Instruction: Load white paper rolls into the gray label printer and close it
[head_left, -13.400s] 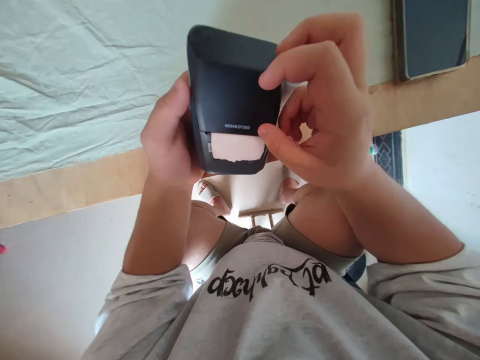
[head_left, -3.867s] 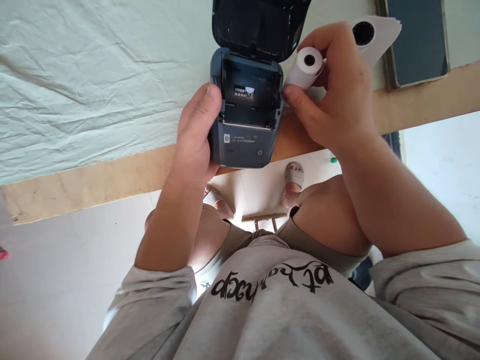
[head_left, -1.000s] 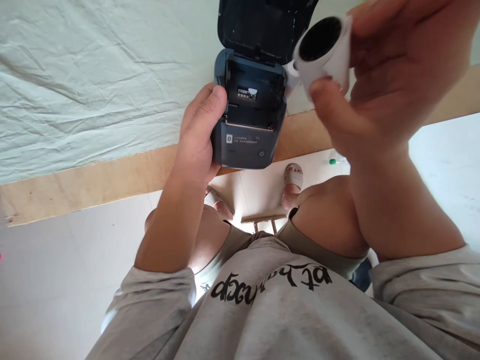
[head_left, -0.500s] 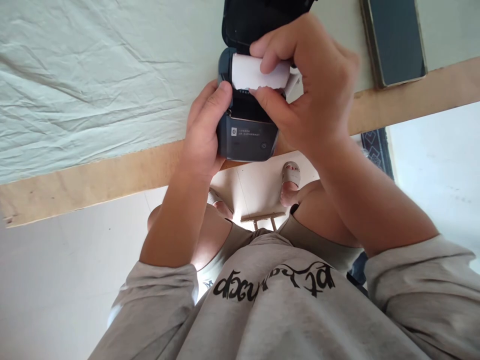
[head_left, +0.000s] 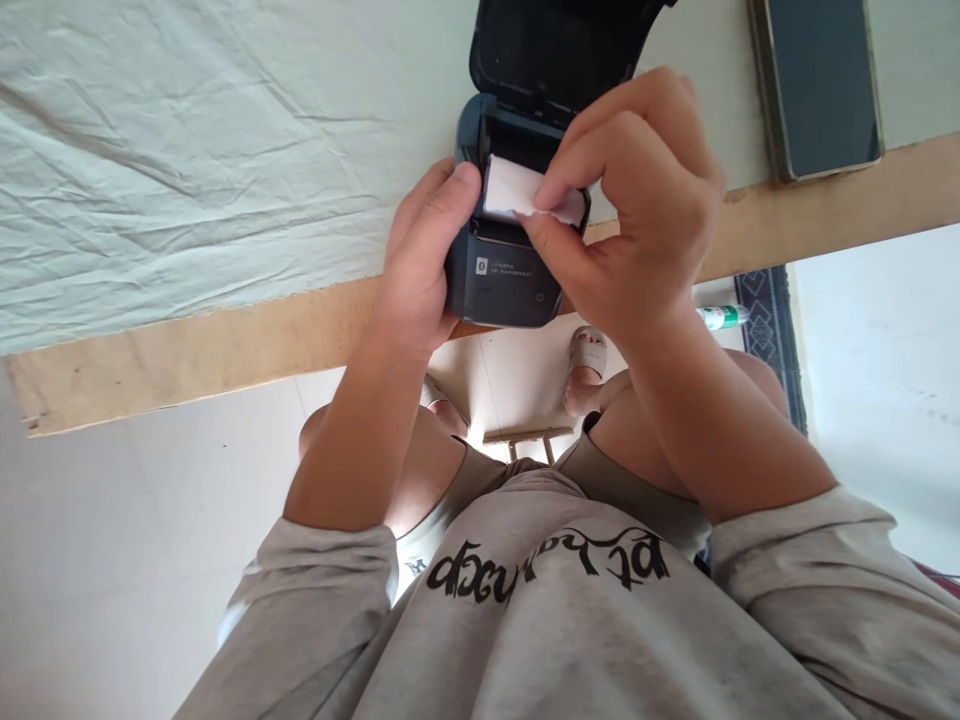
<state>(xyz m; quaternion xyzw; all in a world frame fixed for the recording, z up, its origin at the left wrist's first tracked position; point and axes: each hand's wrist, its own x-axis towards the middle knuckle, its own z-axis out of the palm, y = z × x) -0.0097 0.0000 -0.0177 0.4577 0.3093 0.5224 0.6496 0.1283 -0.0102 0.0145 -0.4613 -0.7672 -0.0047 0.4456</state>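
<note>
Inside printer [head_left: 504, 275], right grip [head_left: 626, 215] pinching paper roll [head_left: 517, 190]

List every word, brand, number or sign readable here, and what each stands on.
Printer front: a Bluetooth sign, then two lines of small print, too small to read; a power sign at its right.
Grey shirt: black script lettering, seen upside down, not legible.
Phone screen: dark, no text.
</note>
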